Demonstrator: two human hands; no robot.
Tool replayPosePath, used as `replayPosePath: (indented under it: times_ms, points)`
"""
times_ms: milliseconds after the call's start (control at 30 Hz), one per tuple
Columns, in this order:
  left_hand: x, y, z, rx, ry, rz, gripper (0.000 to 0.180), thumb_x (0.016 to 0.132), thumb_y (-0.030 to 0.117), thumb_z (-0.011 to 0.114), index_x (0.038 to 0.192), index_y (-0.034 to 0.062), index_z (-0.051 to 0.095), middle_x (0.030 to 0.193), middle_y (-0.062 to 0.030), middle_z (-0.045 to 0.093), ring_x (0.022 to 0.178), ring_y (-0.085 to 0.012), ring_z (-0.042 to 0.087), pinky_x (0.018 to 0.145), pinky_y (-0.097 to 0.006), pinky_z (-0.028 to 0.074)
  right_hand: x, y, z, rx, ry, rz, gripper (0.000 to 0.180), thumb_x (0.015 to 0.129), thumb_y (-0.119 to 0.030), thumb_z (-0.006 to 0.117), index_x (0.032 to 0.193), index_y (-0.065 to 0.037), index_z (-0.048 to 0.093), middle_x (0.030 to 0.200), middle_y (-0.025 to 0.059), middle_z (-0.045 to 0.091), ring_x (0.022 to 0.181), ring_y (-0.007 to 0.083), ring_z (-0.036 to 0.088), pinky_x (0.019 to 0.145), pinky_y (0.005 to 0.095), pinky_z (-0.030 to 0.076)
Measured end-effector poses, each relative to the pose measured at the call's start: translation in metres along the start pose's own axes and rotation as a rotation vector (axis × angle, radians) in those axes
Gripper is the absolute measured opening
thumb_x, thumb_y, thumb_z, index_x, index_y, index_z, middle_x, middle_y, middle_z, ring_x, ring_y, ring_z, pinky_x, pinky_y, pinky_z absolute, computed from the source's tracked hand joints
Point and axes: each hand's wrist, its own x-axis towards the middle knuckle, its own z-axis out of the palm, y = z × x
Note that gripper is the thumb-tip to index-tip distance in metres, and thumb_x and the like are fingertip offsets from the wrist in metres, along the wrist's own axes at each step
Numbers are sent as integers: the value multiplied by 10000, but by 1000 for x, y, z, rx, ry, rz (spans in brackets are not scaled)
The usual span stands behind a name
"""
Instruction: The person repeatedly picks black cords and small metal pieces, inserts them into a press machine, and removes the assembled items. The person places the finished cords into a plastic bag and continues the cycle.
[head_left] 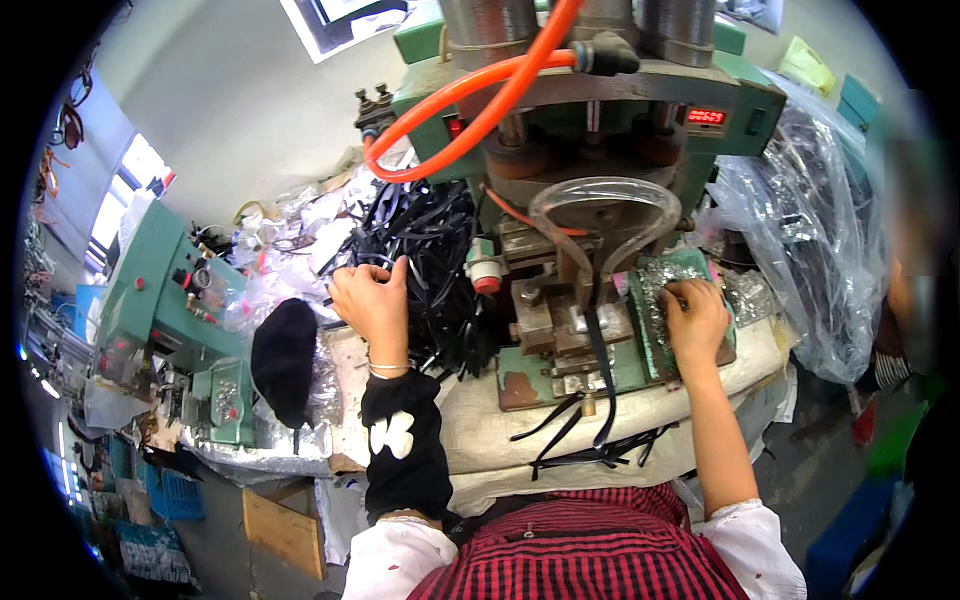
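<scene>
My left hand (371,304) is raised at the left edge of a tangled pile of black straps (430,250). Its fingers are loosely bent, the thumb stands apart from them, and nothing shows in its grasp. My right hand (697,318) reaches into a green tray (655,345) of small shiny metal pieces (672,272). Those fingertips are bent down among the pieces; anything pinched there is hidden. Between my hands stands a green press machine (610,85), with a black strap (600,375) hanging from its metal fixture (570,325) towards me.
Loose black straps (555,425) lie along the cloth-covered table's (470,425) front edge. A thick orange hose (470,90) loops before the press. To the left are a black cap-like cloth item (284,362) and another green machine (150,275). Clear plastic sheeting (810,220) bulges at the right.
</scene>
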Motion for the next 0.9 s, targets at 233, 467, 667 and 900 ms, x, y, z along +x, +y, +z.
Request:
replayPosePath:
  times_ms: [233, 467, 667, 900]
  points:
    - [-8, -12, -31, -634, -55, -51, 147, 800, 118, 811, 767, 34, 694, 849, -86, 647, 800, -242, 589, 773, -342, 471, -32, 25, -27, 369, -20, 436, 130, 834, -27, 736, 962, -32, 755, 845, 77, 718, 776, 168, 648, 793, 327, 516]
    - [-52, 16, -96, -1254, -305, -339, 136, 977, 29, 629, 1103, 31, 576, 888, -70, 710, 653, -62, 603, 522, -171, 428, -22, -16, -42, 647, -168, 508, 167, 864, -31, 725, 1028, -9, 748, 946, 84, 753, 868, 147, 679, 825, 271, 516]
    - [-80, 49, -96, -1359, -326, -317, 171, 1045, 137, 554, 1152, 17, 610, 899, -51, 672, 703, -69, 594, 573, -185, 446, 6, -83, -29, 810, -61, 226, 130, 878, -66, 703, 993, -13, 733, 958, 122, 731, 906, 264, 674, 828, 351, 511]
    - [-33, 115, -140, -1408, -177, 182, 110, 1022, 77, 559, 1032, -25, 599, 955, -135, 678, 787, -136, 625, 615, -225, 534, 2, -114, -21, 892, -111, 224, 123, 847, -8, 670, 961, 4, 714, 930, 115, 700, 896, 268, 649, 828, 356, 500]
